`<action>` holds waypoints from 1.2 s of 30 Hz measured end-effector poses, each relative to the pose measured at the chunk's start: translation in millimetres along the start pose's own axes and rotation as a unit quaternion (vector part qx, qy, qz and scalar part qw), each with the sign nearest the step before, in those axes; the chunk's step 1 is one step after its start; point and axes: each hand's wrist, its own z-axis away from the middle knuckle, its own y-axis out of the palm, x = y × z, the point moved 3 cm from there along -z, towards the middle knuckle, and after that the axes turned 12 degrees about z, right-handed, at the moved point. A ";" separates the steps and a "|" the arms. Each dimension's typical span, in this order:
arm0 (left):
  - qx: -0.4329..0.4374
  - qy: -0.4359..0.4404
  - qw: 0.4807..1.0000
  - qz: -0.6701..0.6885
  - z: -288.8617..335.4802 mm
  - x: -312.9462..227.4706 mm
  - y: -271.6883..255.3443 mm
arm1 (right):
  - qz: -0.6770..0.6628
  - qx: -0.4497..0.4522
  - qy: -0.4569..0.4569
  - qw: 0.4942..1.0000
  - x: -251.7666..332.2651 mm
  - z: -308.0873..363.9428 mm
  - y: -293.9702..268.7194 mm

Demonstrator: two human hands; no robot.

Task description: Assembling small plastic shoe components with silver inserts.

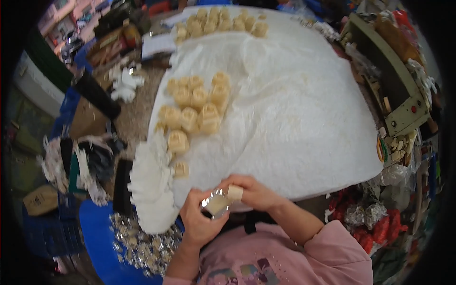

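Close to my body, at the near edge of the white-covered table, my two hands meet. My left hand (198, 216) is closed around a shiny round metal piece (217, 204) with a pale inside. Pinched in the fingers of my right hand (251, 192) is a small cream-coloured block (235, 193), right against the metal piece's rim. Whether the two touch I cannot tell. Beyond my left hand a single cream block (181, 169) lies on the cover, and past it stands a cluster of larger cream moulded pieces (199, 98).
More cream pieces (221, 21) stand along the table's far edge. A crumpled white cloth (153, 185) hangs over the left edge, above a blue tub (97, 232) of small shiny metal parts (142, 244). Right of the table are a green-grey metal housing (384, 71) and red bags (380, 230).
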 end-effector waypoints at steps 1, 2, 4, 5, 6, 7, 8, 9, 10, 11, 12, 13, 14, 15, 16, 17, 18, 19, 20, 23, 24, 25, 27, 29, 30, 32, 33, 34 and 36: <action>-0.004 0.006 1.000 0.007 -0.8 -0.6 3.4 | -0.012 0.006 0.021 1.000 3.1 1.9 1.5; -0.009 0.036 0.999 0.000 -4.7 -10.4 6.7 | 0.027 -0.007 -0.027 0.999 11.1 0.7 -0.1; -0.054 0.048 0.997 -0.037 -9.5 -15.7 13.0 | 0.066 -0.016 -0.075 0.995 14.4 -1.5 4.2; -0.075 0.055 0.994 -0.051 -7.5 -12.0 15.4 | 0.115 -0.057 -0.058 0.990 11.8 -1.7 6.9; -0.078 0.050 0.994 -0.051 -7.4 -6.9 17.8 | 0.167 -0.097 -0.045 0.980 8.9 -4.6 6.7; -0.082 0.059 0.992 -0.071 -7.5 -3.6 19.9 | 0.166 -0.094 -0.042 0.981 4.7 -5.9 8.9; -0.085 0.069 0.990 -0.090 -8.6 -1.3 21.9 | 0.136 -0.128 -0.015 0.982 -1.7 -5.2 9.0; -0.090 0.065 0.989 -0.094 -6.2 0.5 20.7 | 0.104 -0.158 0.012 0.982 -7.1 -3.4 12.2; -0.091 0.051 0.991 -0.087 -4.9 2.6 19.3 | 0.103 -0.152 0.013 0.983 -7.5 -3.4 15.6; -0.093 0.037 0.992 -0.081 -4.0 3.8 17.8 | -0.050 -0.134 0.023 0.990 -8.2 -3.7 19.0; -0.109 0.043 0.990 -0.080 -3.7 2.7 17.8 | -0.200 -0.116 0.035 0.972 -9.7 -3.2 21.0; -0.112 0.041 0.989 -0.082 -3.2 3.0 17.8 | -0.200 -0.112 0.037 0.973 -10.5 -2.6 22.1; -0.119 0.060 0.986 -0.098 -2.7 1.9 17.3 | -0.245 -0.094 0.037 0.964 -11.1 -2.1 24.6; -0.126 0.080 0.982 -0.114 -1.8 0.8 17.4 | -0.290 -0.076 0.037 0.953 -11.8 -1.1 26.8; -0.131 0.078 0.981 -0.117 -1.2 1.4 17.7 | -0.289 -0.070 0.039 0.954 -12.8 -1.0 27.8; -0.140 0.090 0.977 -0.133 0.0 1.8 18.0 | -0.111 -0.108 0.019 0.988 -12.5 -1.0 25.5; -0.151 0.102 0.971 -0.153 0.9 2.2 17.0 | 0.069 -0.139 -0.006 0.988 -10.5 -2.1 25.3; -0.160 0.100 0.969 -0.162 2.2 4.0 15.2 | 0.066 -0.127 -0.008 0.990 -9.7 -2.8 29.2; -0.141 0.106 0.972 -0.156 3.6 6.2 14.5 | 0.150 -0.166 -0.041 0.974 -4.9 -1.5 31.5; -0.141 0.109 0.970 -0.167 3.1 11.3 6.1 | 0.232 -0.193 -0.073 0.951 0.3 -7.0 34.2; -0.140 0.077 0.978 -0.137 3.8 11.8 -1.2 | 0.220 -0.159 -0.079 0.959 1.4 -11.3 36.1; -0.137 0.047 0.984 -0.100 4.6 14.4 -6.9 | 0.211 -0.129 -0.083 0.965 1.6 -15.7 35.7; -0.142 0.021 0.984 -0.100 15.6 13.8 -25.5 | 0.217 -0.097 -0.096 0.967 4.0 -27.5 32.9; -0.153 0.014 0.981 -0.116 29.2 12.3 -49.4 | 0.304 -0.040 -0.153 0.939 7.3 -40.7 35.0; -0.183 -0.003 0.978 -0.098 40.5 15.4 -63.2 | 0.333 -0.042 -0.156 0.929 11.6 -46.5 41.3; -0.236 -0.026 0.955 -0.178 60.0 19.5 -90.9 | 0.392 -0.036 -0.190 0.899 14.2 -59.5 47.9; -0.271 -0.044 0.940 -0.202 75.4 29.7 -106.2 | 0.451 -0.034 -0.223 0.863 15.4 -64.9 52.9; -0.302 -0.083 0.923 -0.223 92.0 37.9 -120.5 | 0.464 -0.029 -0.216 0.859 16.3 -68.6 55.2; -0.353 -0.130 0.900 -0.222 123.1 46.8 -147.0 | 0.485 -0.025 -0.233 0.842 17.2 -75.2 59.9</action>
